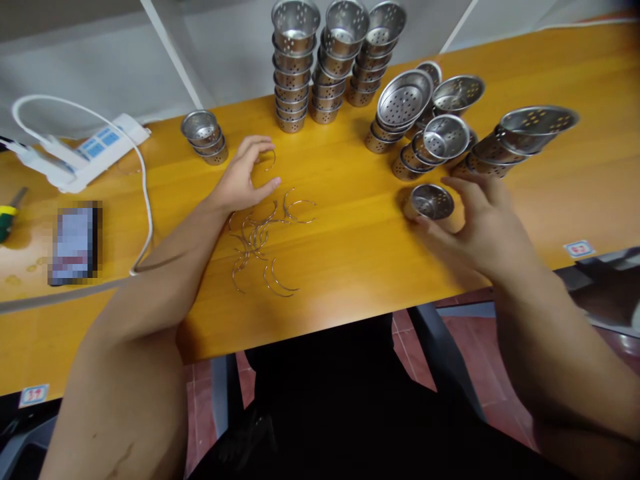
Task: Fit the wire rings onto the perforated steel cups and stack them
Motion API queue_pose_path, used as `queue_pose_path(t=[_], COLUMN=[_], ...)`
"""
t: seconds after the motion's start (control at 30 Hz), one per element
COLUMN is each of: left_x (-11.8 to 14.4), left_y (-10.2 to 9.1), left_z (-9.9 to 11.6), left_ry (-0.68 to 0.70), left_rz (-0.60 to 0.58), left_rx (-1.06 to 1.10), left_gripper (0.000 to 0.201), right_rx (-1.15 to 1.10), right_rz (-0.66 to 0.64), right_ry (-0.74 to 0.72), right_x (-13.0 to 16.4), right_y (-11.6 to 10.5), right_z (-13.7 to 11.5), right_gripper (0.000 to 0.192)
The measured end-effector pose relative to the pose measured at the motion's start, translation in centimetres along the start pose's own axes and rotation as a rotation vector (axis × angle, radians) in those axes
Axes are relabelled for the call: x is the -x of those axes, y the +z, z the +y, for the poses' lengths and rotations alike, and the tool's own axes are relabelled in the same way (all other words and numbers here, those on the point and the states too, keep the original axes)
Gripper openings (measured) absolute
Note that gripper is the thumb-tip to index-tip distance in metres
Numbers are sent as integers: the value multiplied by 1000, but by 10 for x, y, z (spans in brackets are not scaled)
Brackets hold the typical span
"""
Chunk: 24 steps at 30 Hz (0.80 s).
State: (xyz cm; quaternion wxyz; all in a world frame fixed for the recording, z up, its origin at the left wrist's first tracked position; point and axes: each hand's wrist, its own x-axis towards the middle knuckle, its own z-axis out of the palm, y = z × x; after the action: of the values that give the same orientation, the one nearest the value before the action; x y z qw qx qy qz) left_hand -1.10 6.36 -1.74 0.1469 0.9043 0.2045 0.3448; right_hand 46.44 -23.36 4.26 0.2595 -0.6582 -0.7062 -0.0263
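Observation:
My left hand (pixel 245 175) rests flat on the orange table (pixel 350 253), fingers spread, its tips on a thin curved wire handle (pixel 270 159). Just below it lies a loose pile of several more wire handles (pixel 260 240). My right hand (pixel 477 220) curls around a single small perforated steel cup (pixel 430 201) lying on the table, fingers touching its side. Both forearms reach in from the bottom of the view.
Three tall stacks of steel cups (pixel 330 63) stand at the back; leaning stacks (pixel 440 133) lie at right; a short stack (pixel 205 137) sits back left. A white power strip with cable (pixel 90 150), a phone (pixel 75 243) and a tool (pixel 10 213) are at left.

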Motion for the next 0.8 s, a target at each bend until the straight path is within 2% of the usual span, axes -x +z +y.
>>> queue_pose_path(t=[0.07, 0.1, 0.17, 0.23, 0.33, 0.4, 0.47, 0.57, 0.63, 0.7, 0.73, 0.8], left_x=[-1, -2, -3, -5, -4, -1, 3, 14, 24, 30, 31, 26], left_y=[1, 0, -6, -16, -36, -47, -54, -54, -51, -48, -47, -47], left_z=[-4, -6, -5, -1, 2, -4, -21, -62, -87, -99, -98, -79], left_ry=[-4, -16, -56, -90, -104, -124, -147, -188, -256, -297, -297, -272], left_rz=[58, 106, 199, 288, 457, 565, 664, 797, 817, 757, 688, 497], left_rx=[-24, -39, -79, -132, -220, -284, -346, -417, -414, -344, -308, -253], left_gripper=[83, 81, 79, 78, 79, 82, 88, 105, 115, 118, 114, 97], right_rx=[22, 14, -35, -91, -113, -87, -78, -94, -96, -88, -90, -98], right_rz=[183, 225, 184, 83, 18, 16, 12, 0, -31, -71, -86, -113], right_ry=[-52, -76, -106, -122, -85, -36, 5, 34, 31, 24, 19, 9], right_x=[10, 13, 16, 16, 13, 11, 9, 3, -2, -10, -14, -24], right_y=[1, 2, 2, 3, 9, 15, 19, 20, 20, 19, 20, 21], right_z=[-4, -7, -13, -16, -10, -3, 5, 12, 15, 19, 20, 24], right_gripper=[62, 50, 29, 21, 30, 39, 48, 61, 63, 58, 57, 57])
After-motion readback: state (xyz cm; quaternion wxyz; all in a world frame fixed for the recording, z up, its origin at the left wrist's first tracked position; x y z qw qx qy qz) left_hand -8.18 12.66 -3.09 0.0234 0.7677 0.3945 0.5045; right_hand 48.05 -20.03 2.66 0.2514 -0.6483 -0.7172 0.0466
